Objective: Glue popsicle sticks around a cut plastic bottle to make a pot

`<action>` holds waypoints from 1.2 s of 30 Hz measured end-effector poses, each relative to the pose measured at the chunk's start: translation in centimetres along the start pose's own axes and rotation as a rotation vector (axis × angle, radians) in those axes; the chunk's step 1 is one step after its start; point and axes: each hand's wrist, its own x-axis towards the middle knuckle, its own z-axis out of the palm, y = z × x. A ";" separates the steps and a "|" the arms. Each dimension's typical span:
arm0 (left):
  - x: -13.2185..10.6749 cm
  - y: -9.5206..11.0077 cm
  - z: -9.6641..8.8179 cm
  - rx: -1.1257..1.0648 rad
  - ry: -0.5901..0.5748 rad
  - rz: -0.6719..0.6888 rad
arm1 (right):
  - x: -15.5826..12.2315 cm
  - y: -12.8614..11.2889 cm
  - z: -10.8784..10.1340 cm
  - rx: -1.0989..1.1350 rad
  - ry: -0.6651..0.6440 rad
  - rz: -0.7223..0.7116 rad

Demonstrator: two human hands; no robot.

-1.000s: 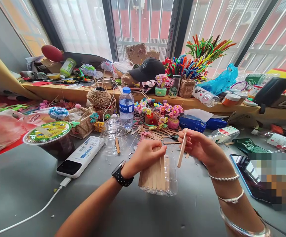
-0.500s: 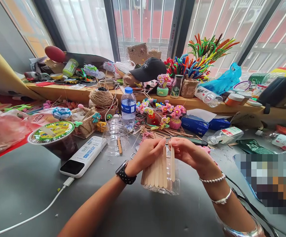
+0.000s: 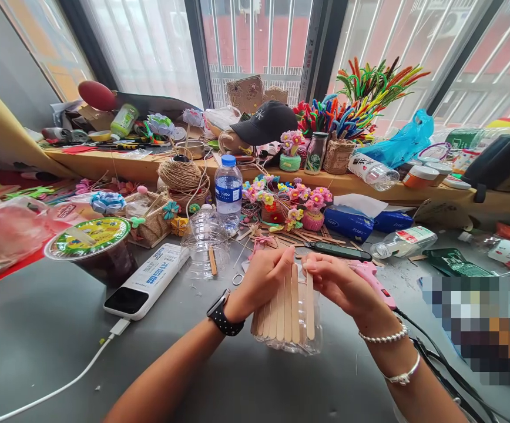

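Note:
My left hand (image 3: 266,282), with a watch at the wrist, is closed around a clear cut plastic bottle (image 3: 303,343) lying on its side. Several wooden craft sticks (image 3: 277,317) line the bottle's surface side by side. Between the thumb and fingers of my right hand (image 3: 336,282) is the top end of one more craft stick (image 3: 310,305). That stick lies along the bottle, parallel to the row, and a narrow strip of bare plastic shows between them. Past my right hand lies a pink glue gun (image 3: 373,282), partly hidden by the hand.
Left of my hands are a white power bank (image 3: 147,282), a lidded cup (image 3: 90,249) and a cut clear bottle (image 3: 206,241). A water bottle (image 3: 228,194), crochet flowers (image 3: 294,200) and loose craft sticks stand or lie behind. Cables run along the right.
My right hand has brought its craft stick slightly lower, toward the bottle's near edge. More of the pink glue gun now shows beside the hand. My left hand keeps its hold.

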 end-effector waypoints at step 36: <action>-0.2 0.1 0.2 0.073 0.008 -0.014 | 0.6 1.0 0.1 -0.149 0.004 -0.040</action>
